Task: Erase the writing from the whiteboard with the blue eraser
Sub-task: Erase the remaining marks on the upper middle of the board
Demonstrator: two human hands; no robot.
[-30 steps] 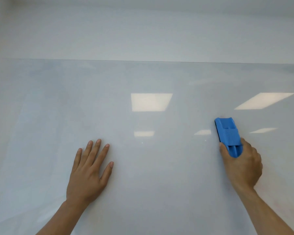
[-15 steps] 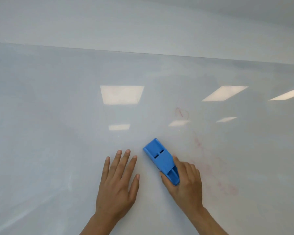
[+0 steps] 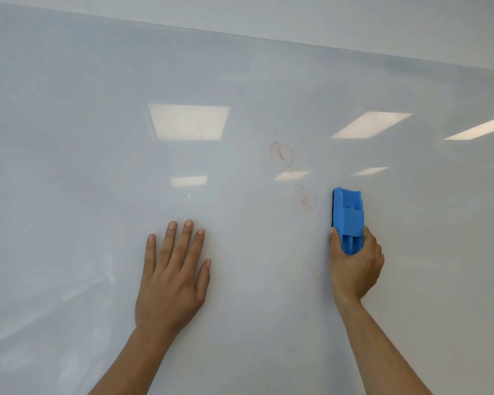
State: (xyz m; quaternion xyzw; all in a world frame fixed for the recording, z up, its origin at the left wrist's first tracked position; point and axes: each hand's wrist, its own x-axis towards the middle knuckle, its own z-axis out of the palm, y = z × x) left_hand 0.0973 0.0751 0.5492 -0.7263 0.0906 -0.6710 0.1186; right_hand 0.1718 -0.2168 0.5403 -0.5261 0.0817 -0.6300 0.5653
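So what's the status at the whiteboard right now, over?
Left hand flat on whiteboard. Right hand grips blue eraser. Faint red marks remain up-left of it. Nothing in the way.

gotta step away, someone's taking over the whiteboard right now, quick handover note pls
Left hand: open, flat on the whiteboard.
Right hand: grips the blue eraser by its lower end, pad against the board.
Done: most of the board looks wiped.
Left: the faint red rounded outline with a short stroke inside it up and left of the eraser, and the pale red smudge just left of its top.
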